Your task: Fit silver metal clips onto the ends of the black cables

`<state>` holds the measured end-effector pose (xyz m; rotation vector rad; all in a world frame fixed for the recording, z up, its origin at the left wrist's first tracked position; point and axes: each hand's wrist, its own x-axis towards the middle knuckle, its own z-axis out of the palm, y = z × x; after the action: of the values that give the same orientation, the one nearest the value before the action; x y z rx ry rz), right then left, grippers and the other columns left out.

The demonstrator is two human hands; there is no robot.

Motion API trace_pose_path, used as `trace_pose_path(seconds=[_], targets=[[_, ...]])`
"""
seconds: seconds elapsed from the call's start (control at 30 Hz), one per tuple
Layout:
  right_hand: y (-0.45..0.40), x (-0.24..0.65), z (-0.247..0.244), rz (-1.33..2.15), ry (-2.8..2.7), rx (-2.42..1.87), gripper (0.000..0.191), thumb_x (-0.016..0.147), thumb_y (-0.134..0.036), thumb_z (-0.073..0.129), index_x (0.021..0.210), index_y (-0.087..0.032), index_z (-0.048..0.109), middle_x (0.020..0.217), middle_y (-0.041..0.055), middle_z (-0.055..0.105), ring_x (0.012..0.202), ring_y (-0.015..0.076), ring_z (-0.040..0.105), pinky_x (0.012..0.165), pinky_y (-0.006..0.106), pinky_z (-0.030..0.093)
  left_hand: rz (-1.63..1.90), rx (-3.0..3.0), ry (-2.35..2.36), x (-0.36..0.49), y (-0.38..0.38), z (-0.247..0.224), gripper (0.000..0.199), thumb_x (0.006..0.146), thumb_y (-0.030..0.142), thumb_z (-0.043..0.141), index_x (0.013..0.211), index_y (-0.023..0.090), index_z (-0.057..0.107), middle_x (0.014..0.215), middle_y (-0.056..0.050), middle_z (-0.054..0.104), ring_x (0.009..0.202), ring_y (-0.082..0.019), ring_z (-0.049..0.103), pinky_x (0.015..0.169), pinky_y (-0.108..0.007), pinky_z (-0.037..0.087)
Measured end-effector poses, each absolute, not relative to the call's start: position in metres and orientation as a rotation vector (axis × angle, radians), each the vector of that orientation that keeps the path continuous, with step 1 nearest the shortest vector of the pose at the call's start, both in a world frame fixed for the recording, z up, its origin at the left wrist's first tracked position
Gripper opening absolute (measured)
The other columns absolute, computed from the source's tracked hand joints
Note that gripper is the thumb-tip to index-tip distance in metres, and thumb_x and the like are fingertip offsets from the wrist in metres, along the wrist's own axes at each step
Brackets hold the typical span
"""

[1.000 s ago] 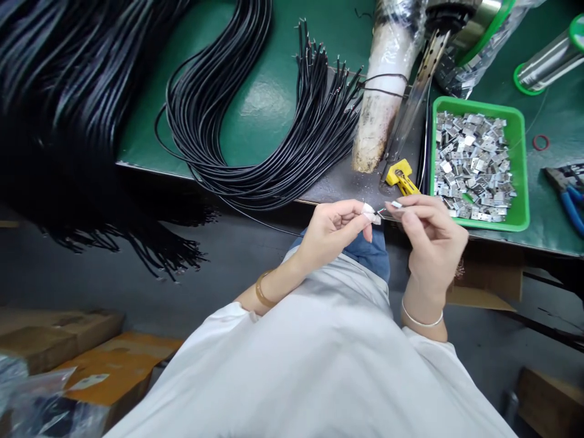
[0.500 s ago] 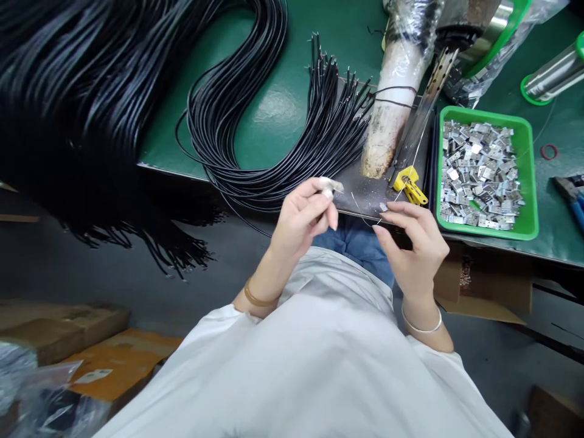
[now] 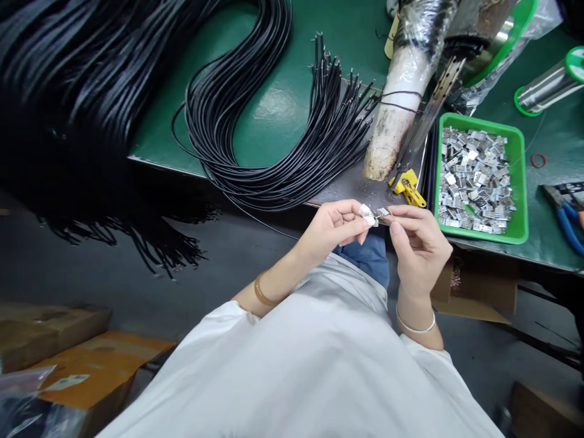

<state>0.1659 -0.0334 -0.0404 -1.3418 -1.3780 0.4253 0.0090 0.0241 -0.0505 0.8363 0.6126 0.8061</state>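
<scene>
My left hand [image 3: 335, 226], with white wraps on its fingertips, pinches a small metal piece [image 3: 382, 212] near the table's front edge. From the right, my right hand [image 3: 417, 246] has its thumb and fingers closed at the same piece, so the fingertips of both hands nearly meet. Just beyond them lies a yellow tool [image 3: 409, 187] on a dark board. A green tray [image 3: 519, 182] full of small metal parts is to the right of my right hand. Behind my left hand, a thick bundle of black cables [image 3: 269, 182] curves across the table.
A plastic-wrapped white cylinder [image 3: 395, 109] and a slotted metal rod [image 3: 444, 85] slope above the board. Blue-handled pliers [image 3: 568, 222], a red ring [image 3: 538, 160] and a wire spool [image 3: 547, 85] are at the right. More black cables [image 3: 68, 121] hang over the left edge.
My left hand has moved right and slightly nearer my body, up to my right hand. The fingers of my right hand have closed together. The view has shifted slightly.
</scene>
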Motion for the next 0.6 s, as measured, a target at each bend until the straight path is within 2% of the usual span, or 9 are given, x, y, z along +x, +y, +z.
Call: trace_pose_path(seconds=[0.17, 0.33, 0.6], targets=[[-0.033, 0.170, -0.045, 0.595, -1.307, -1.278, 0.016, 0.087, -0.015, 0.070, 0.096, -0.027, 0.076, 0.104, 0.0020, 0.072, 0.097, 0.0157, 0.070, 0.080, 0.030, 0.061, 0.769, 0.881, 0.540, 0.016, 0.022, -0.051, 0.027, 0.079, 0.034, 0.080, 0.081, 0.011, 0.066, 0.057, -0.001, 0.064, 0.040, -0.003, 0.037, 0.039, -0.019, 0.023], [-0.035, 0.173, -0.045, 0.553, -1.351, -1.289, 0.021, 0.086, -0.013, 0.071, 0.098, -0.028, 0.077, 0.104, 0.0018, 0.073, 0.097, 0.0160, 0.069, 0.089, 0.035, 0.059, 0.727, 0.888, 0.557, 0.017, 0.020, -0.049, 0.034, 0.078, 0.039, 0.080, 0.077, 0.010, 0.064, 0.058, -0.001, 0.065, 0.039, -0.002, 0.035, 0.038, -0.018, 0.021], [-0.040, 0.179, -0.041, 0.446, -1.459, -1.290, 0.024, 0.084, -0.009, 0.071, 0.098, -0.028, 0.077, 0.101, 0.0020, 0.074, 0.093, 0.0160, 0.070, 0.085, 0.032, 0.057, 0.619, 0.881, 0.496, 0.015, 0.021, -0.046, 0.037, 0.079, 0.043, 0.078, 0.080, 0.010, 0.062, 0.058, -0.001, 0.065, 0.038, -0.002, 0.033, 0.039, -0.018, 0.020]])
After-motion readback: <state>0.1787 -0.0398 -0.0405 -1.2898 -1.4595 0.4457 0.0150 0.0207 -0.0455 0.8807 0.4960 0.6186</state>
